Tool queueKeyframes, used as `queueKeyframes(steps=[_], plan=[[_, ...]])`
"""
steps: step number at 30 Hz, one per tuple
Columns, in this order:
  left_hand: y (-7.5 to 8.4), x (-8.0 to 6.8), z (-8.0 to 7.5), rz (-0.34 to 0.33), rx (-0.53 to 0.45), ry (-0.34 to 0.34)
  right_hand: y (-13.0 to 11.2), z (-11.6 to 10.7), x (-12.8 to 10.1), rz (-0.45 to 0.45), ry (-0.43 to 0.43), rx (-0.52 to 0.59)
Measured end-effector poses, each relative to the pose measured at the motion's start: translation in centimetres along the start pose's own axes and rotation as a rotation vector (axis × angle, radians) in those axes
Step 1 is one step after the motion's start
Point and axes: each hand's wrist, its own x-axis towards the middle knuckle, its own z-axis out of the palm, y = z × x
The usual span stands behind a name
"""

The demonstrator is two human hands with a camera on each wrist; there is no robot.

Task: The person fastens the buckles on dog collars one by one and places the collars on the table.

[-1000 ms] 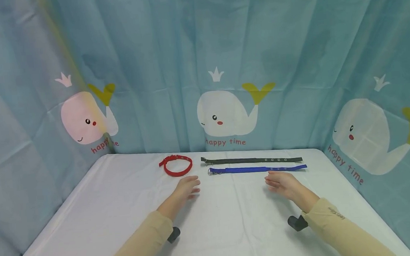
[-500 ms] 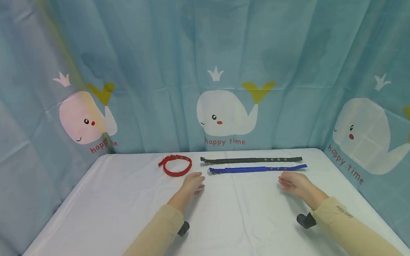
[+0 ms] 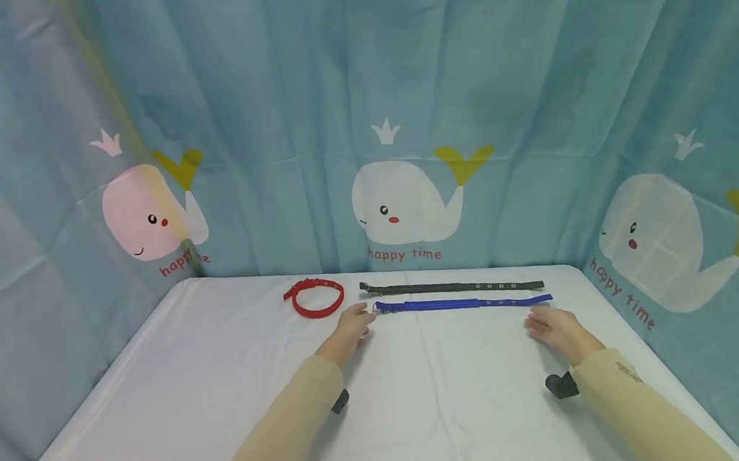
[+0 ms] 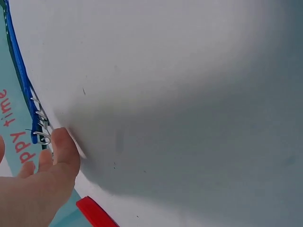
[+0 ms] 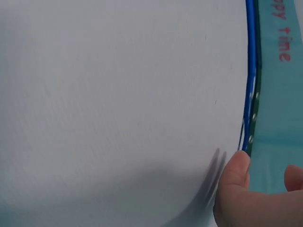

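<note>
A blue collar strap (image 3: 463,302) lies flat and straight across the far part of the white table (image 3: 435,399), its metal buckle (image 3: 383,307) at the left end. My left hand (image 3: 357,320) rests just short of that buckle with loose fingers and holds nothing; the left wrist view shows its fingertips (image 4: 64,142) beside the buckle (image 4: 40,127). My right hand (image 3: 542,321) lies near the strap's right tip, fingers relaxed and empty. In the right wrist view its thumb (image 5: 236,172) sits just below the blue strap (image 5: 250,71).
A black strap (image 3: 452,287) with eyelets lies straight behind the blue one. A red collar (image 3: 314,298), closed into a loop, sits to the left. Blue whale-print curtains (image 3: 402,148) wall the table on three sides.
Both hands slid forward and apart: the left up to the blue strap's buckle end, the right rightward to its tip. The straps have not moved.
</note>
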Motion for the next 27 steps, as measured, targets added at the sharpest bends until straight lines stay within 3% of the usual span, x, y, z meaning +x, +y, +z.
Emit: queueKeyframes(steps=[4,10,20,27], plan=[[0.1,0.9,-0.1,0.004,0.019,-0.022,-0.4,-0.7,0.4,-0.010,-0.002,-0.003],[0.2,2.1,-0.5,0.007,0.138,-0.053,-1.2,-1.3,0.8,-0.026,0.000,-0.023],[0.3,3.0,0.6,0.092,0.302,-0.074,-1.5,-2.8,2.3,-0.056,0.019,-0.221],[0.4,3.6,1.3,0.146,0.379,-0.060,-2.2,-3.3,3.6,-0.027,-0.024,-0.219]])
